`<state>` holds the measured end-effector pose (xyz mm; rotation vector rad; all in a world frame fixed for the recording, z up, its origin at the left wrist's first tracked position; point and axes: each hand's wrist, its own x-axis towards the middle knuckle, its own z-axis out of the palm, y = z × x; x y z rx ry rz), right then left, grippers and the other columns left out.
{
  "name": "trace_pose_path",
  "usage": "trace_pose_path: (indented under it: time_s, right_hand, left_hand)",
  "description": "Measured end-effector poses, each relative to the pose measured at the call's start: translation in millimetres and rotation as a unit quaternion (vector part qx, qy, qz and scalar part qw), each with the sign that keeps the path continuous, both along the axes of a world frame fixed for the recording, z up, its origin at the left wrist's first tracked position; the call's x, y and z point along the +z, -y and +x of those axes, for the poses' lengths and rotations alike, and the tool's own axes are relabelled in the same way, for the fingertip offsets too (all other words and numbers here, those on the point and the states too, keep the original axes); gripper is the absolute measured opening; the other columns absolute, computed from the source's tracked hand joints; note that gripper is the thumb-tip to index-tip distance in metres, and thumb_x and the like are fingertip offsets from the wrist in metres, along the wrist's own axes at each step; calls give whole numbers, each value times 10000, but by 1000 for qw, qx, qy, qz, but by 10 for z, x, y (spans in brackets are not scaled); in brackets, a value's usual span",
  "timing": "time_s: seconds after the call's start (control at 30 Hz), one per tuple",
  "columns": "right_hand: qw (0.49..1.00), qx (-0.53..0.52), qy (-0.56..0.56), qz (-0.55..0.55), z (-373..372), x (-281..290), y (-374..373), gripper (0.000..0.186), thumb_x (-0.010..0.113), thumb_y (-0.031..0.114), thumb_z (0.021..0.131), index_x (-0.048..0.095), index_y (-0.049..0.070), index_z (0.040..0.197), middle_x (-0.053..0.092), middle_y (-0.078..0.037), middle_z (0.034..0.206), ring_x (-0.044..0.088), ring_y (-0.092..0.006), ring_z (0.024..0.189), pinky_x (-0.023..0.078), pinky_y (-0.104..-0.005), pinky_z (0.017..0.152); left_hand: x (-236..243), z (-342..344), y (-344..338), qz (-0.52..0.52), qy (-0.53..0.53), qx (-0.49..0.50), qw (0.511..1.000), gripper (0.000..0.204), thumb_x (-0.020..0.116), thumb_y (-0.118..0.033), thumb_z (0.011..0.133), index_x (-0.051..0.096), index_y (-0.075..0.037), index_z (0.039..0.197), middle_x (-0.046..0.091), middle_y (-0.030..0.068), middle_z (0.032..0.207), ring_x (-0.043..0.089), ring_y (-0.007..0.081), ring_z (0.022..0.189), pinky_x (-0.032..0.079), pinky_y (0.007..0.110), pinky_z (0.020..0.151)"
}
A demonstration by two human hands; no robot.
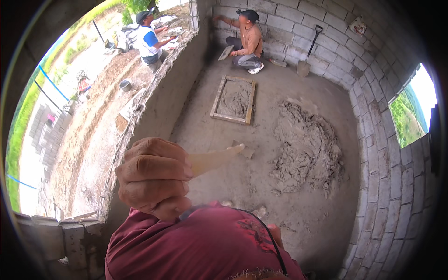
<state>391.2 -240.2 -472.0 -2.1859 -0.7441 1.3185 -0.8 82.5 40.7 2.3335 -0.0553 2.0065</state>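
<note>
At the lower centre of the frame I see my left hand (154, 179) curled tight around a pale flat tool (214, 158) that points right over the floor; my right hand (276, 234) barely peeks past the red sleeve (200, 245), grip unreadable. Farther up lie a mortar heap (308, 149) and a wooden frame (233, 99), with a crouching person (247, 42) at the block wall (298, 28) at top.

Head camera looks steeply down from above onto the mortar-strewn floor (261, 140)
</note>
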Motion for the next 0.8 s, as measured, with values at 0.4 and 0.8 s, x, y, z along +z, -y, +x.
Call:
trace_pose_path:
  time_s: [0.4,0.8]
  right_hand:
    - [1000,1,5,-4,-39,97,-120,293,716,19,812,657,-34,1095,712,-154,798,712,-245,637,565,-354,545]
    - [1000,15,8,-22,-19,56,-146,293,719,14,810,660,-26,1094,717,-156,806,713,-239,622,554,-355,544]
  left_hand:
    - [2,-18,8,-2,5,5,1000,290,796,-247,866,662,-43,709,674,86,804,667,208,636,569,309,504]
    - [11,33,-23,-3,13,-3,1000,272,795,-230,854,664,-43,706,672,87,788,660,206,621,559,305,492]
